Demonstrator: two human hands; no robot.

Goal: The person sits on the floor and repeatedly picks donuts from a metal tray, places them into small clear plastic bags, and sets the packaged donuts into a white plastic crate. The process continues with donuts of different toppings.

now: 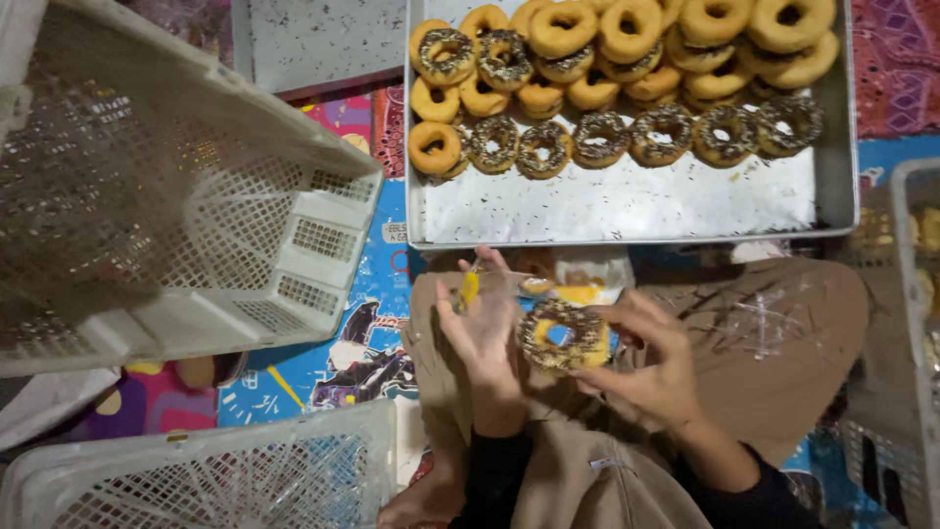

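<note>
Head view, metal tray (627,211) of doughnuts (597,137), empty white crates (176,196)

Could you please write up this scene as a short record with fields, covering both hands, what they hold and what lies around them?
left hand: raised beside the doughnut, a small yellow piece pinched in its fingers
right hand: holds a sprinkled doughnut from the right
tray: metal, in front of the person, its near part bare
tray contents: plain doughnuts piled at the back, sprinkled doughnuts in a row nearer
baskets: white plastic basket at left, tilted; another at lower left
floor: colourful mat
</note>
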